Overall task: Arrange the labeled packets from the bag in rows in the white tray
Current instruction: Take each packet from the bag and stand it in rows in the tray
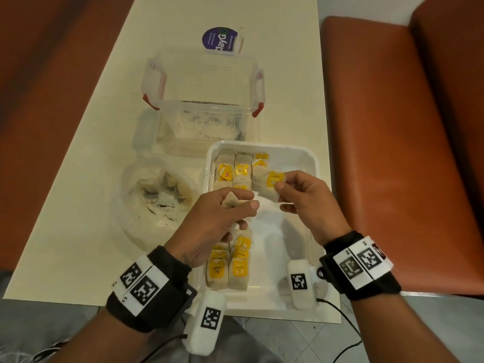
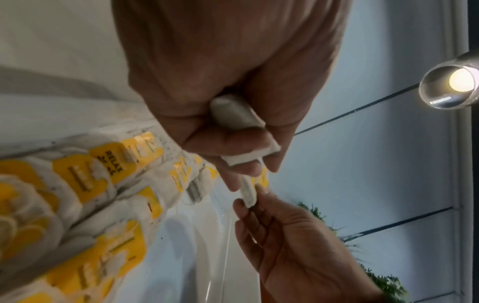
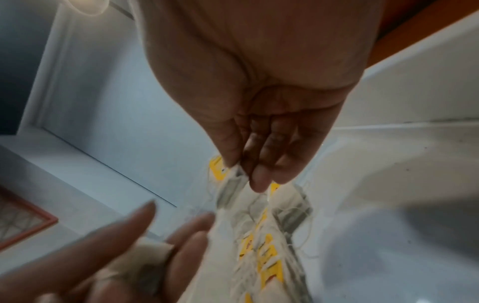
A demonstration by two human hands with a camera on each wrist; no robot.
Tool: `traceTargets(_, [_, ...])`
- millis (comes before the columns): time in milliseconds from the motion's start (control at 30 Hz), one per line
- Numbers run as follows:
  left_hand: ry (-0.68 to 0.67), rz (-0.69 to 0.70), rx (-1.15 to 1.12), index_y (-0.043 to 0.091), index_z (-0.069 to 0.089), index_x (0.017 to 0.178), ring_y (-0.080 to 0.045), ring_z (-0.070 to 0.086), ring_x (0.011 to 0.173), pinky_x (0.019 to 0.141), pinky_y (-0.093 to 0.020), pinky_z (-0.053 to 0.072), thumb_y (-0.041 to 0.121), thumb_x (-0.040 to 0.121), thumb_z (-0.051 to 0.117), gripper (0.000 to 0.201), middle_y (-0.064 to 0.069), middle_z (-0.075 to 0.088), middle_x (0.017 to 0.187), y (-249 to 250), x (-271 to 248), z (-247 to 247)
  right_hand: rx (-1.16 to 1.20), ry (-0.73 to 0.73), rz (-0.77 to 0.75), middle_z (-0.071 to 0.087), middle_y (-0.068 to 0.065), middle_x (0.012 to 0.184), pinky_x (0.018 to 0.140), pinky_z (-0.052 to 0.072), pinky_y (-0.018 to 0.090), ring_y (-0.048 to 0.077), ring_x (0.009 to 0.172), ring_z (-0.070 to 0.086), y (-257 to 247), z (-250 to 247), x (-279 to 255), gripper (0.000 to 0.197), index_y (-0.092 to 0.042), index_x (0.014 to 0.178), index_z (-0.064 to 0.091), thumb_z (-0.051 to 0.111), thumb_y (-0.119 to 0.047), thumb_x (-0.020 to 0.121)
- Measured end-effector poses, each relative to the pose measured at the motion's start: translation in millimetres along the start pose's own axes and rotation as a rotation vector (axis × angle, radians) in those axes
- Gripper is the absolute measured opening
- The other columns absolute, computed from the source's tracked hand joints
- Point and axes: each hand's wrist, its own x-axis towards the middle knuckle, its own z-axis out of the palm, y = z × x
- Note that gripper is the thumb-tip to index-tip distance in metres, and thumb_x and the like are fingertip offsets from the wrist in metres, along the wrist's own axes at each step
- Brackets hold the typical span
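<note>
The white tray sits at the table's near right, with rows of tea-bag packets bearing yellow labels at its far left and more packets at its near left. My left hand hovers over the tray's left half and grips several packets in curled fingers. My right hand pinches one yellow-labelled packet above the tray's middle. The clear plastic bag with a few packets lies left of the tray. In the left wrist view the fingers clamp a white packet.
A clear lidded plastic box with red clips stands behind the tray. A purple round lid lies farther back. Orange benches flank the table. The tray's right half is bare.
</note>
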Motion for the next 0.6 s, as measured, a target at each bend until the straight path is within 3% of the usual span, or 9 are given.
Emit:
traceTargets(67, [-0.021, -0.027, -0.064, 0.016, 0.071, 0.107, -0.007, 0.060, 0.063, 0.047, -0.019, 0.044, 0.022, 0.088, 0.072, 0.020, -0.011, 0.074, 0.097, 2.3, -5.7, -6.6, -0.069, 0.049, 0.013, 0.068, 0.001, 0.082, 0.070, 0.054, 0.032, 0.015, 0.075, 0.065, 5.7, -0.2, 13.1, 0.010, -0.019, 0.089, 0.066, 0.063, -0.014, 0.097])
traceTargets(167, [-0.058, -0.050, -0.143, 0.011, 0.067, 0.109, -0.010, 0.062, 0.069, 0.052, -0.022, 0.051, 0.015, 0.089, 0.069, 0.021, -0.010, 0.073, 0.094, 4.0, -13.9, -17.2, -0.259, -0.004, 0.032, 0.071, 0.001, 0.083, 0.070, 0.053, 0.033, 0.015, 0.074, 0.068, 11.4, 4.5, 29.7, 0.011, -0.021, 0.086, 0.066, 0.063, -0.017, 0.096])
traceTargets(267, [-0.096, -0.059, -0.185, 0.010, 0.066, 0.113, -0.012, 0.064, 0.072, 0.055, -0.022, 0.055, 0.014, 0.091, 0.065, 0.022, -0.012, 0.073, 0.096, 4.7, -20.3, -23.5, -0.362, -0.029, 0.057, 0.071, -0.001, 0.076, 0.079, 0.055, 0.040, 0.013, 0.070, 0.066, 14.8, 11.4, 41.5, 0.011, -0.022, 0.083, 0.067, 0.067, -0.019, 0.093])
traceTargets(600, [-0.119, -0.039, -0.263, 0.010, 0.066, 0.106, -0.009, 0.062, 0.064, 0.049, -0.020, 0.053, 0.022, 0.079, 0.068, 0.029, -0.010, 0.071, 0.089, 9.7, -32.8, -29.2, -0.374, 0.101, 0.100, 0.072, -0.003, 0.070, 0.076, 0.060, 0.039, 0.015, 0.064, 0.069, 24.5, 18.0, 54.8, 0.010, -0.023, 0.087, 0.066, 0.075, -0.022, 0.084])
